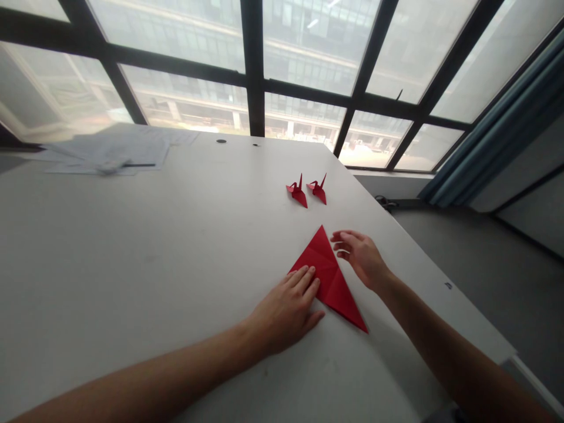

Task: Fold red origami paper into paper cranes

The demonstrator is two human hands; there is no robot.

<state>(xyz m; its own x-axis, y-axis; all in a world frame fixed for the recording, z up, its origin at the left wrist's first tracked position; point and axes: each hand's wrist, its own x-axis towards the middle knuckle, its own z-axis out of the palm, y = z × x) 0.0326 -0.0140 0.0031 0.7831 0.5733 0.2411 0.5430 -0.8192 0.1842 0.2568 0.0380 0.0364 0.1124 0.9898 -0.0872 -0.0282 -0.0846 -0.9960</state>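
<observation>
The window point(282, 64) with its dark frame fills the whole top of the frame in front of you, and a blue-grey curtain point(506, 123) hangs down the upper right. Below it the white table point(132, 252) spreads across the left and middle of the frame, its right edge running diagonally down towards the lower right corner.

Your left arm comes in from the lower left, lying long and low over the table. Your left hand point(288, 311) is flat, palm down, fingers together and stretched out, with the fingertips resting on the left corner of the red paper triangle point(331, 276). It presses rather than grips; nothing is closed inside it.

Your right arm enters from the lower right and angles up towards the middle. Your right hand point(359, 254) is loosely open, fingers slightly curled and spread, just beside the triangle's upper right edge; whether it touches the paper cannot be told.

The triangle lies flat on the table at the centre of the frame, creased, its tip pointing away from you.

In the upper left a loose pile of papers point(110, 150) lies on the table. Just above the triangle, well apart from your hands, two small red paper cranes point(307, 191) stand side by side.
</observation>
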